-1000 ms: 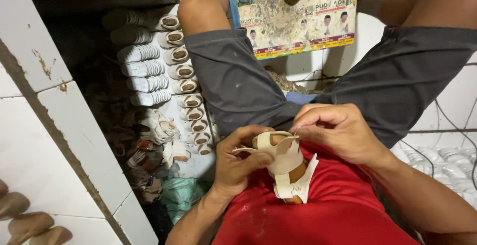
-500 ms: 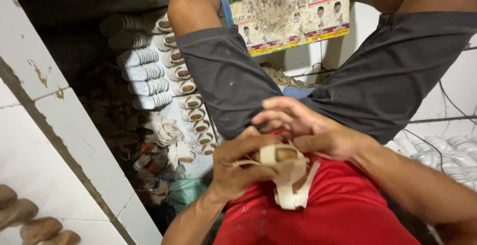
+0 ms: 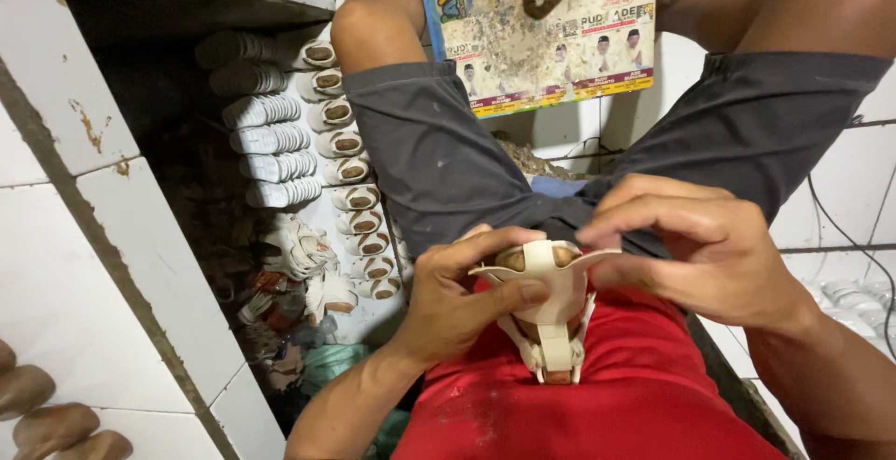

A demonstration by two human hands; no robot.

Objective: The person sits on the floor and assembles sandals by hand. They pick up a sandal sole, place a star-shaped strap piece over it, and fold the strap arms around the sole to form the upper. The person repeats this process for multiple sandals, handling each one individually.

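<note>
- Cream sandal upper (image 3: 549, 303) on a brown shoe last: held over the lap, against the red shirt (image 3: 607, 395), straps pointing down toward the body
- Left hand (image 3: 457, 297): closed round the left side of the upper, thumb pressed across the front strap
- Right hand (image 3: 695, 250): fingers curled, pinching the right-hand strap tip between thumb and forefinger
- Handling advice, as judgement: keep strap centred on the last, pull evenly from both sides, hold thumb pressure steady so the thin material neither creases nor slips
- Rows of finished cream uppers on lasts (image 3: 341, 157): on the floor to the left, well apart from the hands
- Stacked white soles (image 3: 271, 138): just beside those rows
- Printed poster (image 3: 546, 35): between the knees, beyond the hands
- Grey shorts (image 3: 439, 152): below the work
</note>
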